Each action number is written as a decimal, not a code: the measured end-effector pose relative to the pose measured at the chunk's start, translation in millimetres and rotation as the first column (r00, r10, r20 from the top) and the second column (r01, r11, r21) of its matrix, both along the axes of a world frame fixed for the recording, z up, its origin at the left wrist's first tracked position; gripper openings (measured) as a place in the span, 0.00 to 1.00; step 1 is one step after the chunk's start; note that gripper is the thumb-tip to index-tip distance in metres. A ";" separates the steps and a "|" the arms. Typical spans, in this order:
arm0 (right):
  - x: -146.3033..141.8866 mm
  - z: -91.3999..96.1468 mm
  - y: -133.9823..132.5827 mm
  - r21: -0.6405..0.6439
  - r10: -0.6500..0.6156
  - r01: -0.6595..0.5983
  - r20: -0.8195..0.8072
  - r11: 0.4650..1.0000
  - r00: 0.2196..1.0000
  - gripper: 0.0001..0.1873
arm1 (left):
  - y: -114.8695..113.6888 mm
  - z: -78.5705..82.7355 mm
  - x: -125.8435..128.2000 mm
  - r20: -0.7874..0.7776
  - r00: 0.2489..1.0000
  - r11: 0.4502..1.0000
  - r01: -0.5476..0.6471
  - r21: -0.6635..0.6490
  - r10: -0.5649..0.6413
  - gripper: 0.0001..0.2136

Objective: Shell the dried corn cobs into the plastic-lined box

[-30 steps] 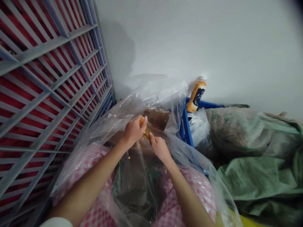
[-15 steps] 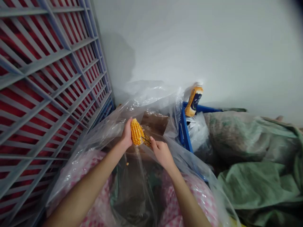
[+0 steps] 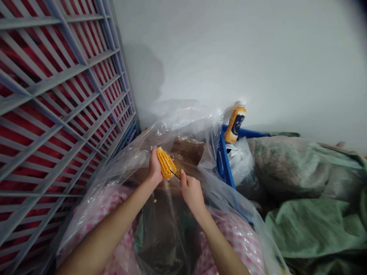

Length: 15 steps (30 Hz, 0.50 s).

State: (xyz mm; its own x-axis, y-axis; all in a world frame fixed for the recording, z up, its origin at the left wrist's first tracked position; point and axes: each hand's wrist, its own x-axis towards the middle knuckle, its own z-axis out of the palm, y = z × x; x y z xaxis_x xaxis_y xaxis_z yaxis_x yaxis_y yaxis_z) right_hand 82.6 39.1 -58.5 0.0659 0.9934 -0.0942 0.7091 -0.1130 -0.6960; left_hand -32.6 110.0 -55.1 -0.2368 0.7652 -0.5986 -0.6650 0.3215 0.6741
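Observation:
My left hand (image 3: pixel 155 168) is closed around the left side of a yellow corn cob (image 3: pixel 165 162), tilted over a large clear plastic bag (image 3: pixel 189 109). My right hand (image 3: pixel 192 191) pinches a thin dark tool (image 3: pixel 174 174), whose tip touches the kernels near the cob's lower right side; its handle is hidden in my fingers, so its exact kind does not show. Loose corn kernels (image 3: pixel 177 169) lie in the bag behind the cob. One stray kernel (image 3: pixel 155 201) rests on the plastic below my left wrist.
Tall plastic crates (image 3: pixel 69 72) with red contents rise on the left. To the right, a yellow bottle (image 3: pixel 235 123) leans at a blue crate (image 3: pixel 225 164) holding a white plastic bag (image 3: pixel 240 156). Stuffed sacks (image 3: pixel 286 164) and green cloth (image 3: pixel 315 225) lie farther right. A pale wall stands behind.
The cob has tilted more to the left and shifted slightly down with my left hand. My right hand has moved a little left and down, bringing the dark tool against the kernels.

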 end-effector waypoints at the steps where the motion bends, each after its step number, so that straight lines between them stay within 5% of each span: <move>1: -1.2 -2.3 -0.7 0.005 -0.016 0.016 0.015 1.000 1.000 0.30 | -0.5 -1.2 1.0 -0.005 1.000 1.000 -0.015 -0.009 0.015 0.15; 7: -7.8 -13.7 -3.4 0.019 -0.075 0.075 0.036 0.997 0.997 0.32 | -4.6 -9.7 5.8 -0.018 0.998 0.998 -0.063 -0.005 0.063 0.17; 15: -16.4 -10.6 -4.4 -0.015 -0.144 0.143 -0.143 0.990 0.979 0.31 | -13.2 -10.5 9.6 0.015 0.997 0.997 -0.072 0.007 0.072 0.17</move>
